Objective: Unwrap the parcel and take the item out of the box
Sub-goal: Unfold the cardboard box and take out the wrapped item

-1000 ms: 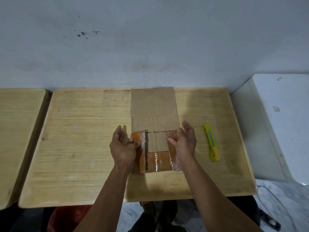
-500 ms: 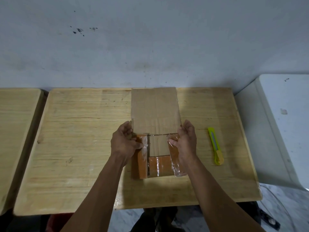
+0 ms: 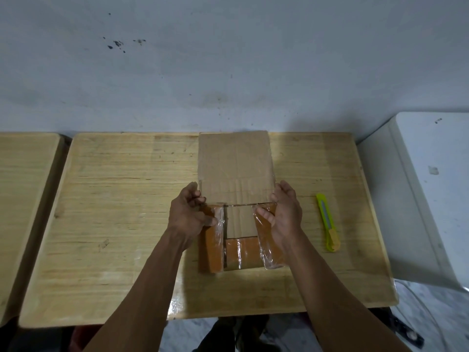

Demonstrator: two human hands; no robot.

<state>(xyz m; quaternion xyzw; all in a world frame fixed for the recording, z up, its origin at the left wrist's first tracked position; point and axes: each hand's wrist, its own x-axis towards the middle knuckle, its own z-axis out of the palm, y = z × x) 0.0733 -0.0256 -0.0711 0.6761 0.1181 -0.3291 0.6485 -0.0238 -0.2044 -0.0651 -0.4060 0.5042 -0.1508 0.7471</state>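
Note:
A brown cardboard box (image 3: 238, 222) lies on the wooden table (image 3: 121, 224), its long top flap (image 3: 234, 166) folded back flat towards the wall. Orange side flaps covered in clear tape stand at its left (image 3: 212, 247) and right (image 3: 269, 247), with a lower orange flap (image 3: 241, 252) between them. My left hand (image 3: 189, 217) pinches the far end of the left flap. My right hand (image 3: 284, 214) grips the far end of the right flap, thumb on the tape. Inside the box I see only plain cardboard; no item shows.
A yellow-green utility knife (image 3: 328, 222) lies on the table right of the box. A second wooden table (image 3: 25, 199) stands to the left and a white appliance (image 3: 418, 194) to the right. A stained grey wall runs behind the tables.
Both hands slid away from me along the side flaps to the box's far corners. The side flaps stand slightly wider apart. The knife has not moved.

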